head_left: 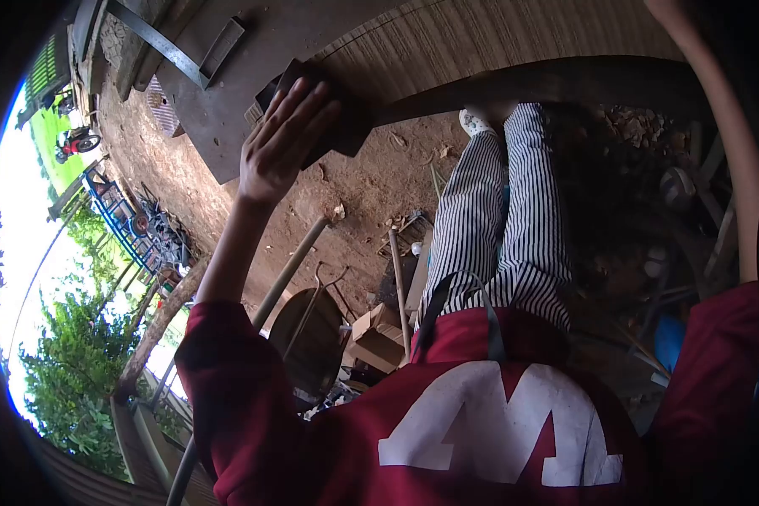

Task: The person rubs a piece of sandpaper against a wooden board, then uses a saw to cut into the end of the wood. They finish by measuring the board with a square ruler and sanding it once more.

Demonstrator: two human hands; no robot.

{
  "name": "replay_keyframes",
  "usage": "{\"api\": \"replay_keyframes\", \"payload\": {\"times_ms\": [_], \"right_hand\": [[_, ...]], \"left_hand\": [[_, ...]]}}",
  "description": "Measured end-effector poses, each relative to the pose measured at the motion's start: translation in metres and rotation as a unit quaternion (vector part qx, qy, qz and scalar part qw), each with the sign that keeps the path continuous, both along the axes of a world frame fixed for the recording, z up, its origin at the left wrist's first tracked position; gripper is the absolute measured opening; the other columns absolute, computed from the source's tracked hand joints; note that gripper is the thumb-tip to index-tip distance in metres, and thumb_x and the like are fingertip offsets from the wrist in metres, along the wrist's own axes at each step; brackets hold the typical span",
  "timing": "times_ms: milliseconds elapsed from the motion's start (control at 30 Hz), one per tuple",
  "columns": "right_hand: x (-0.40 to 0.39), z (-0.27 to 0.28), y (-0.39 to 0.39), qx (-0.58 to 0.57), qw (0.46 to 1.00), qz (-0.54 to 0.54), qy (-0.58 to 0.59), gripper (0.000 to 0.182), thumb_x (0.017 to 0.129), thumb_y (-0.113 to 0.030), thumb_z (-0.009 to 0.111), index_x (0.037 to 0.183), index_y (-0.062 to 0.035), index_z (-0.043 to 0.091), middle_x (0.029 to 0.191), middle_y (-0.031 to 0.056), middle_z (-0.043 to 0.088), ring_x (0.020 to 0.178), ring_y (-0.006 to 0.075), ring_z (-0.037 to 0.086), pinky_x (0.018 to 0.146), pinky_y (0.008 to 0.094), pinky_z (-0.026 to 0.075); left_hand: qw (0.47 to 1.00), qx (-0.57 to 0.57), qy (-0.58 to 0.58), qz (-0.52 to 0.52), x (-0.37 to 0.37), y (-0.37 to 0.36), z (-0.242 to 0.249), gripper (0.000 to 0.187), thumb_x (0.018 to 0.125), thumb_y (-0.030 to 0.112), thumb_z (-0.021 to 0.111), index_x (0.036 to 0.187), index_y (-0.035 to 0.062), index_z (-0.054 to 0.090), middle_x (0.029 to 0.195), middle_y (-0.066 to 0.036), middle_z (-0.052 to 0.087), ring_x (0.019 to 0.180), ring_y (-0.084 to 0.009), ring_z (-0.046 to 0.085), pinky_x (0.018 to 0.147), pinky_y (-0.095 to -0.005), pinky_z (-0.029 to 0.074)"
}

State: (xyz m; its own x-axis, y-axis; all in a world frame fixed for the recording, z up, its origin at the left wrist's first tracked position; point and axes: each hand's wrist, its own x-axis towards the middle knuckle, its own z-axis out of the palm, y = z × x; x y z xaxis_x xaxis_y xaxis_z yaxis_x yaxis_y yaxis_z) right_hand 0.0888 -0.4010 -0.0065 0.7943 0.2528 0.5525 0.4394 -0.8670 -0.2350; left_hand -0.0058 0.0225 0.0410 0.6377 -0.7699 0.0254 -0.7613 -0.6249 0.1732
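Observation:
My left hand point(282, 139) reaches up and rests over a dark, stiff sheet point(348, 126) that looks like sandpaper. Its fingers lie close together across the sheet, bent slightly, and the thumb is hidden. The sheet sits at the end of a long wood-grained board point(481, 38), against its edge. Beneath lies a brown tabletop point(291, 29). On the right side, my right forearm stretches up along the frame's edge, and the hand is cut off at the top.
A metal carpenter's square point(160, 44) lies on the tabletop at upper left. Below are bare soil, cardboard boxes point(375, 337), poles and a round brown object point(308, 337). My striped trousers point(481, 202) show beneath the board. A red motorcycle point(78, 145) stands outdoors at far left.

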Motion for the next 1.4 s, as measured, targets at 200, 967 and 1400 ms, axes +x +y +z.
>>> {"api": "replay_keyframes", "payload": {"times_ms": [200, 967, 1400], "right_hand": [[0.003, -0.001, -0.002, -0.02, 1.0, -0.01, -0.019, 0.017, 0.087, -0.01, 0.043, 0.09, 0.0004, 0.056, 0.084, 0.0118, 0.056, 0.086, 0.0267, 0.053, 0.074, 0.0347, 0.042], [0.003, -0.002, -0.003, -0.006, 1.0, -0.003, -0.003, 0.019, 0.089, -0.013, 0.042, 0.094, -0.0001, 0.055, 0.091, 0.0125, 0.055, 0.09, 0.029, 0.051, 0.077, 0.0358, 0.041], [0.006, -0.006, -0.011, -0.013, 1.0, 0.009, 0.016, 0.02, 0.09, -0.015, 0.04, 0.097, -0.0024, 0.054, 0.092, 0.0102, 0.053, 0.091, 0.0247, 0.052, 0.078, 0.0322, 0.04]], "left_hand": [[0.968, -0.194, -0.022, -0.156, 0.046, -0.146, -0.031, 0.04, 0.074, 0.015, 0.053, 0.113, 0.0063, 0.053, 0.12, -0.009, 0.05, 0.114, -0.025, 0.045, 0.097, -0.0367, 0.035], [0.972, -0.086, -0.112, -0.187, 0.05, -0.071, -0.019, 0.025, 0.074, 0.011, 0.058, 0.098, 0.0056, 0.063, 0.104, -0.006, 0.061, 0.101, -0.0209, 0.056, 0.092, -0.035, 0.043], [0.992, -0.076, -0.009, -0.102, 0.008, -0.017, -0.022, 0.029, 0.079, 0.006, 0.051, 0.107, 0.0055, 0.059, 0.113, -0.008, 0.056, 0.11, -0.023, 0.05, 0.095, -0.0382, 0.039]]}}
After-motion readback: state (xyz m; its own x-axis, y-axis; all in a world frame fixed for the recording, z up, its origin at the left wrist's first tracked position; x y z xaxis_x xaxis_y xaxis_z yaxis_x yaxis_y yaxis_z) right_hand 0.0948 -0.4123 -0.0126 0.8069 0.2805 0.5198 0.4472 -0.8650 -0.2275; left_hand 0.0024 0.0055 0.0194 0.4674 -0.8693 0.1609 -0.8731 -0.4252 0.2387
